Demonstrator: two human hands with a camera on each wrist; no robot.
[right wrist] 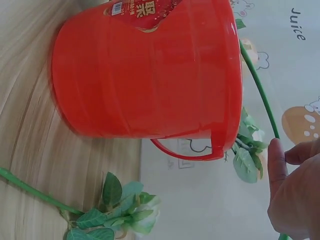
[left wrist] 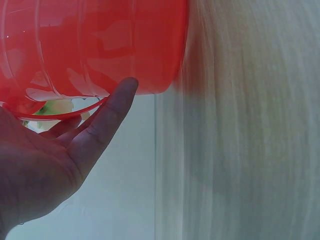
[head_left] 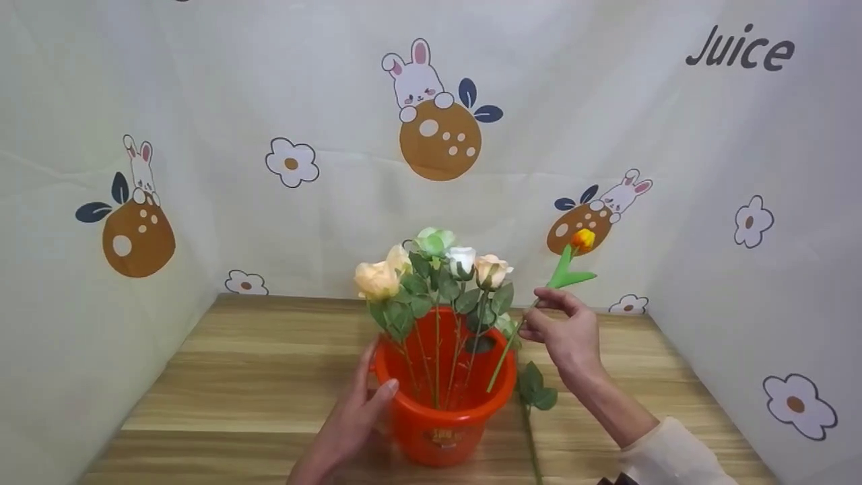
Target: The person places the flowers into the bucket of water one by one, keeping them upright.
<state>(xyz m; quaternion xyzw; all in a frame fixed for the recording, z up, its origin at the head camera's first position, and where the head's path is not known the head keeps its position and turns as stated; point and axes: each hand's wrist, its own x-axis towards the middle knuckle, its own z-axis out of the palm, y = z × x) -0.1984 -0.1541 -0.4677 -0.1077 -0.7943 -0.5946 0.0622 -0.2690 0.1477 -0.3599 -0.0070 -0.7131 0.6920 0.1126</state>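
A red bucket (head_left: 438,434) holds several artificial roses (head_left: 379,279) with peach, white and pale green blooms. At its left side, my left hand (head_left: 353,411) rests on the bucket, thumb laid straight along the outer wall (left wrist: 100,50) and the other fingers near the hanging handle (left wrist: 60,117). My right hand (head_left: 566,330) pinches the green stem of an orange-yellow tulip (head_left: 583,240) between thumb and fingers. The tulip stands tilted, bloom up, its lower stem end inside the bucket's opening. In the right wrist view its stem (right wrist: 260,87) passes the bucket's rim.
Right of the bucket, a pale green-white rose (right wrist: 145,215) lies on the wooden table (head_left: 256,391), its leaves (head_left: 537,387) beside the bucket wall. A printed cloth (head_left: 337,87) with rabbits and oranges hangs behind and along both sides.
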